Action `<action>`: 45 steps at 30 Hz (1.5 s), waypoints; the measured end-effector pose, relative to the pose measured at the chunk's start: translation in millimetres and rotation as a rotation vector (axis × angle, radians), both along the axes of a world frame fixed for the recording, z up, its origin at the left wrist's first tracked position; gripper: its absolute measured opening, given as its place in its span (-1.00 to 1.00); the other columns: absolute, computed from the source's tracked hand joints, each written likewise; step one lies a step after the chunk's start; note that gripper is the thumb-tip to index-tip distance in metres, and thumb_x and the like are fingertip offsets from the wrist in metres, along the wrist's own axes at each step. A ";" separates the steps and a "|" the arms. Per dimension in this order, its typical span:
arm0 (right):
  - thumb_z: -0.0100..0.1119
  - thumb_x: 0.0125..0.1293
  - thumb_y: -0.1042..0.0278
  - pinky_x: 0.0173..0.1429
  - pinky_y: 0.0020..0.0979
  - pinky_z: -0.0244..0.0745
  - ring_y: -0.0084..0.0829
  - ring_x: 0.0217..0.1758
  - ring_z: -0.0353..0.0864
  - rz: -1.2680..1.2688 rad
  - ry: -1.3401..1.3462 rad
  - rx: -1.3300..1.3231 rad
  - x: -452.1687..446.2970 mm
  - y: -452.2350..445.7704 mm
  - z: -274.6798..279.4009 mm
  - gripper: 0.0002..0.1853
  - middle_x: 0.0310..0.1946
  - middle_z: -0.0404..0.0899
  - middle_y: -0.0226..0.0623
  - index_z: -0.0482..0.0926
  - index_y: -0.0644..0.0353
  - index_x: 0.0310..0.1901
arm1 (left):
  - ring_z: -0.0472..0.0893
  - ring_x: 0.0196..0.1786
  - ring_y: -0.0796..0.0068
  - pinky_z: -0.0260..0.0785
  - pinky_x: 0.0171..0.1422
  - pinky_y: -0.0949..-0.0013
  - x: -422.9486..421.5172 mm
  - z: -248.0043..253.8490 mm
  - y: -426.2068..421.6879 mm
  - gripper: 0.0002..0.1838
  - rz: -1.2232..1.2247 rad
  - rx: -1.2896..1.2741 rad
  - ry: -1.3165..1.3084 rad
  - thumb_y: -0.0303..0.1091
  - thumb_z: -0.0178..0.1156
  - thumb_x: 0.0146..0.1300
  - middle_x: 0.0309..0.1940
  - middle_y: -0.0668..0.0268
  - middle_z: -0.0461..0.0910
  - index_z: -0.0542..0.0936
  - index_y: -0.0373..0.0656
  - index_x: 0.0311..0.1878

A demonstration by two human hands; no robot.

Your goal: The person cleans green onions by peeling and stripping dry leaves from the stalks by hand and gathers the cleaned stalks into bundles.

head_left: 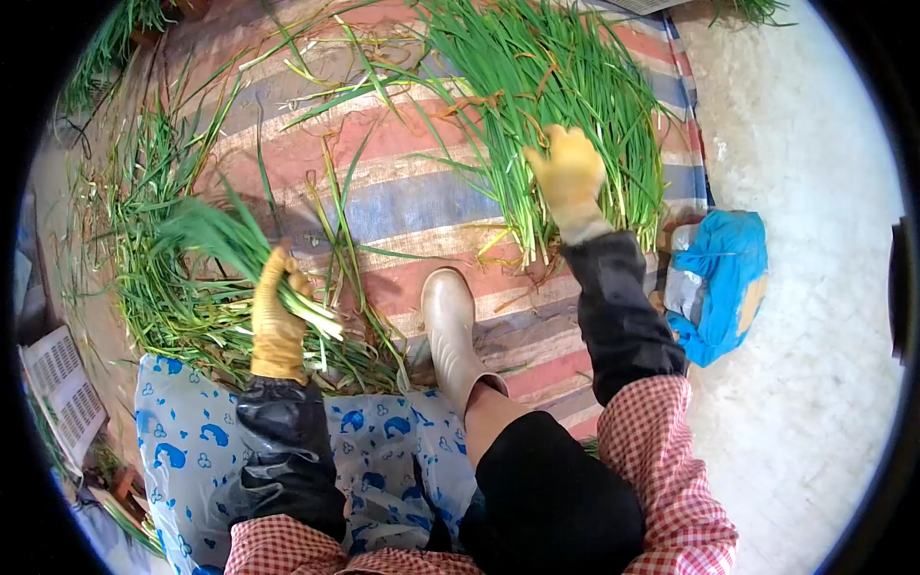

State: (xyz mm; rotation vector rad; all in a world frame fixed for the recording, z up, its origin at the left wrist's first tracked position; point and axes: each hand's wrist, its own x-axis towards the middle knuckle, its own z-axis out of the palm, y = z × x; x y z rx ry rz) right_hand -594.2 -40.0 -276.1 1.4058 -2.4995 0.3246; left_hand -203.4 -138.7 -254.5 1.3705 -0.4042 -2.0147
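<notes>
My left hand (276, 311), in a yellow work glove, is closed around a small bunch of garlic chives (225, 240). Their pale cut ends stick out to the right of the fist, and the green leaves fan to the upper left. My right hand (569, 177), gloved alike, is over the large pile of garlic chives (565, 77) at the upper right. Its thumb stands apart from the bent fingers, whose tips are hidden. I see no stems held in it. Below my left hand lies a loose heap of chives (182, 307).
A striped woven sheet (402, 206) covers the floor, with stray leaves on it. My beige boot (448, 316) stands on it. On the right is a blue bag-like bundle (721, 283). Dolphin-patterned plastic (192, 422) drapes at the lower left, near a printed carton (65, 388).
</notes>
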 end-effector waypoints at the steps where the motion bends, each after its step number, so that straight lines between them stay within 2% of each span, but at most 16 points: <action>1: 0.30 0.04 0.05 -0.32 -0.16 0.43 -0.15 -0.39 0.56 0.011 -0.062 0.056 -10.9 -6.0 -19.1 -0.67 -0.49 0.53 -0.17 0.54 0.12 -0.30 | 0.46 -0.56 0.63 0.32 -0.55 0.54 -5.2 -4.5 9.3 -0.71 -0.007 0.036 -0.007 -0.25 0.31 0.16 -0.51 0.44 0.52 0.53 -0.16 -0.12; 4: 0.30 0.11 0.19 -0.36 -0.21 0.44 -0.26 -0.43 0.58 -0.090 -0.335 0.153 11.7 -20.2 -6.3 -0.77 -0.53 0.54 -0.18 0.53 0.17 -0.40 | 0.47 -0.55 0.56 0.32 -0.50 0.50 -16.6 -9.2 28.1 -0.74 -0.038 0.138 0.016 -0.34 0.25 0.18 -0.51 0.40 0.52 0.52 -0.22 -0.10; 6: 0.24 0.21 0.28 -0.45 -0.38 0.40 -0.41 -0.51 0.53 -0.287 -1.736 -0.001 49.3 -18.9 24.0 -0.83 -0.53 0.55 -0.27 0.54 0.17 -0.43 | 0.49 -0.56 0.53 0.35 -0.51 0.49 -23.9 1.4 34.3 -0.76 -0.110 0.167 -0.042 -0.34 0.21 0.23 -0.49 0.35 0.57 0.57 -0.28 -0.12; 11: 0.16 0.33 0.24 -0.55 -0.63 0.19 -0.68 -0.64 0.29 -0.142 -2.186 -0.019 135.2 -27.9 7.5 -0.84 -0.54 0.52 -0.47 0.52 0.14 -0.27 | 0.43 -0.56 0.54 0.36 -0.43 0.39 -20.8 8.9 69.2 -0.69 -0.224 0.144 -0.022 -0.19 0.26 0.20 -0.60 0.40 0.45 0.55 -0.21 -0.11; 12: 0.14 0.34 0.25 -0.55 -0.63 0.18 -0.68 -0.64 0.30 -0.164 -2.316 -0.094 150.7 -31.6 8.6 -0.85 -0.54 0.52 -0.46 0.52 0.14 -0.25 | 0.40 -0.54 0.55 0.36 -0.37 0.36 -16.6 6.4 80.1 -0.72 -0.167 0.170 0.039 -0.19 0.23 0.23 -0.42 0.31 0.56 0.53 -0.16 -0.10; 15: 0.10 0.36 0.25 -0.60 -0.62 0.15 -0.67 -0.68 0.30 -0.152 -2.294 -0.049 182.7 -43.6 -5.2 -0.86 -0.56 0.51 -0.44 0.50 0.13 -0.24 | 0.38 -0.49 0.56 0.36 -0.28 0.38 -20.2 15.5 82.2 -0.83 -0.022 0.283 0.206 -0.24 0.14 0.31 0.04 0.15 0.54 0.50 -0.08 -0.14; 19: 0.06 0.38 0.26 -0.66 -0.61 0.11 -0.65 -0.73 0.30 -0.130 -2.231 0.061 192.2 -46.1 -5.2 -0.86 -0.60 0.51 -0.43 0.49 0.12 -0.25 | 0.37 -0.53 0.62 0.33 -0.36 0.43 -25.0 13.2 72.8 -0.66 -0.107 0.314 0.101 -0.26 0.13 0.31 0.04 0.26 0.57 0.47 -0.19 0.09; 21: 0.07 0.38 0.27 -0.67 -0.61 0.13 -0.64 -0.73 0.31 -0.106 -2.206 0.122 189.0 -48.7 -0.9 -0.87 -0.60 0.52 -0.43 0.49 0.12 -0.25 | 0.36 -0.58 0.60 0.30 -0.41 0.45 -28.1 7.8 70.3 -0.70 -0.063 0.348 0.099 -0.25 0.15 0.29 -0.28 0.32 0.60 0.55 -0.22 0.00; 25: 0.09 0.36 0.30 -0.69 -0.60 0.18 -0.63 -0.73 0.35 -0.218 -2.078 -0.322 157.1 -57.4 -25.2 -0.88 -0.59 0.55 -0.38 0.50 0.15 -0.25 | 0.34 -0.64 0.53 0.27 -0.48 0.45 -28.7 -10.2 71.6 -0.72 -0.161 0.236 -0.076 -0.24 0.18 0.26 -0.68 0.40 0.42 0.62 -0.27 -0.13; 31: 0.01 0.28 0.43 -0.61 -0.58 0.17 -0.61 -0.66 0.25 -0.383 -1.829 -0.834 28.5 -94.8 -54.2 -0.94 -0.56 0.44 -0.44 0.47 0.19 -0.28 | 0.37 -0.65 0.50 0.25 -0.55 0.41 -24.9 -3.0 68.8 -0.71 -0.122 0.167 -0.089 -0.24 0.18 0.26 -0.73 0.40 0.35 0.62 -0.29 -0.13; 34: 0.11 0.26 0.29 -0.43 -0.45 0.41 -0.44 -0.41 0.59 -0.328 -1.406 -0.417 -3.6 -82.3 -46.4 -0.71 -0.35 0.62 -0.30 0.44 0.24 -0.04 | 0.38 -0.65 0.50 0.31 -0.54 0.37 -19.4 13.3 60.9 -0.75 -0.045 0.191 -0.073 -0.29 0.18 0.25 -0.66 0.36 0.46 0.61 -0.29 -0.13; 36: 0.18 0.23 0.19 -0.20 -0.28 0.51 -0.21 -0.25 0.66 -0.223 -0.211 0.085 -2.7 -59.4 -45.4 -0.51 -0.27 0.64 -0.20 0.32 0.25 0.11 | 0.39 -0.65 0.51 0.34 -0.54 0.38 -23.5 31.6 54.1 -0.77 0.021 0.087 -0.088 -0.34 0.20 0.23 -0.52 0.29 0.58 0.60 -0.29 -0.12; 38: 0.22 0.19 0.05 -0.14 -0.27 0.50 -0.20 -0.27 0.63 -0.179 -0.613 0.026 45.3 -46.5 5.9 -0.52 -0.32 0.64 -0.13 0.46 0.23 0.02 | 0.39 -0.66 0.57 0.22 -0.59 0.53 -26.4 40.9 49.7 -0.84 0.071 0.102 -0.185 -0.42 0.23 0.19 -0.64 0.36 0.52 0.63 -0.33 -0.26; 39: 0.24 0.18 0.00 -0.23 -0.34 0.48 -0.30 -0.37 0.60 -0.052 -0.968 -0.169 61.4 -34.3 -14.2 -0.56 -0.41 0.62 -0.17 0.54 0.24 -0.12 | 0.39 -0.66 0.58 0.22 -0.59 0.54 -29.4 40.9 49.3 -0.85 0.072 0.057 -0.203 -0.43 0.24 0.19 -0.68 0.38 0.50 0.63 -0.33 -0.26; 40: 0.25 0.18 -0.03 -0.37 -0.42 0.42 -0.45 -0.46 0.54 -0.149 -1.494 -0.027 99.2 -40.0 25.2 -0.59 -0.50 0.59 -0.26 0.57 0.22 -0.22 | 0.39 -0.66 0.58 0.22 -0.59 0.54 -31.4 38.7 51.4 -0.85 0.072 0.057 -0.202 -0.43 0.24 0.19 -0.68 0.38 0.50 0.63 -0.33 -0.26; 45: 0.13 0.29 0.20 -0.51 -0.65 0.25 -0.66 -0.61 0.38 -0.044 -2.050 0.196 206.1 -33.6 6.4 -0.80 -0.60 0.51 -0.44 0.56 0.16 -0.29 | 0.40 -0.66 0.60 0.21 -0.62 0.53 -39.9 27.5 71.9 -0.85 -0.047 0.039 -0.254 -0.46 0.25 0.18 -0.56 0.38 0.53 0.56 -0.23 -0.19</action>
